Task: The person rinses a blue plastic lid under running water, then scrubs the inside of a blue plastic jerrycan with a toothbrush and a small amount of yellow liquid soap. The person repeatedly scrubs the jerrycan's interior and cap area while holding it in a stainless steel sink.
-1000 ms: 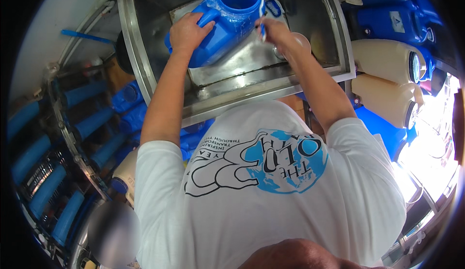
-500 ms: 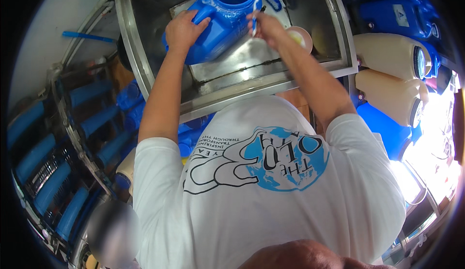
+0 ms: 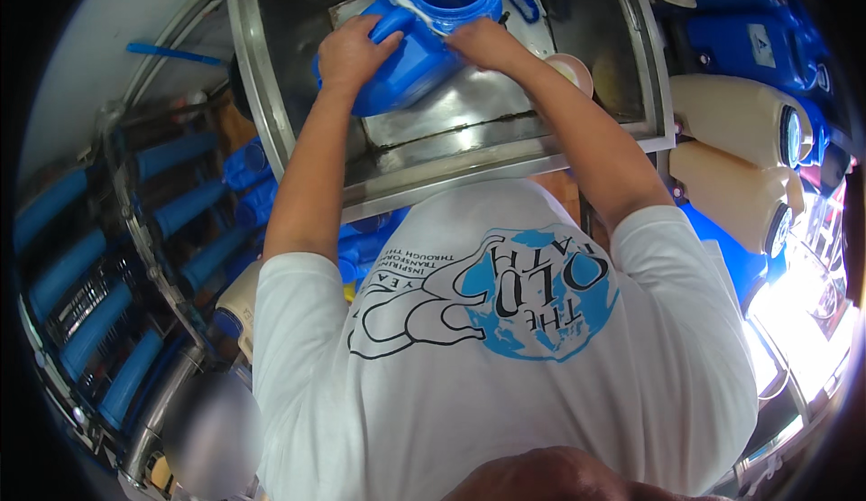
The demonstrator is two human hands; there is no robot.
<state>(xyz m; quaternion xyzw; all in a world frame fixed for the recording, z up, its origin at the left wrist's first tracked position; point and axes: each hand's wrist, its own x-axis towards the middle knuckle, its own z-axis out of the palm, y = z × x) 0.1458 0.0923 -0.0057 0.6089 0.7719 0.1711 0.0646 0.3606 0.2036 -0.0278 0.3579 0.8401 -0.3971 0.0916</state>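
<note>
A blue plastic jug [image 3: 408, 73] with a wide round mouth is tilted over the metal sink, its open top at the upper edge of view. My left hand [image 3: 354, 55] is closed on its side by the moulded handle. My right hand [image 3: 487, 44] is pinched against the neck, just below the threaded rim. A slim white strip [image 3: 417, 12] runs along the neck from those fingertips; it looks like the thin white brush, though foam there makes its outline unclear. My right fingers hide the rest of it.
Inside the steel sink [image 3: 361, 198] are a blue-and-white scrub brush [image 3: 526, 5] and a pinkish bowl [image 3: 572, 72] beside my right forearm. Cream jugs [image 3: 731, 118] and blue jugs [image 3: 749, 45] are stacked at right. A rack with blue bars [image 3: 68, 271] stands at left.
My right hand has moved left and in against the jug's neck, taking the white brush from the rim's right side. My left hand keeps its grip on the jug. The view has shifted slightly.
</note>
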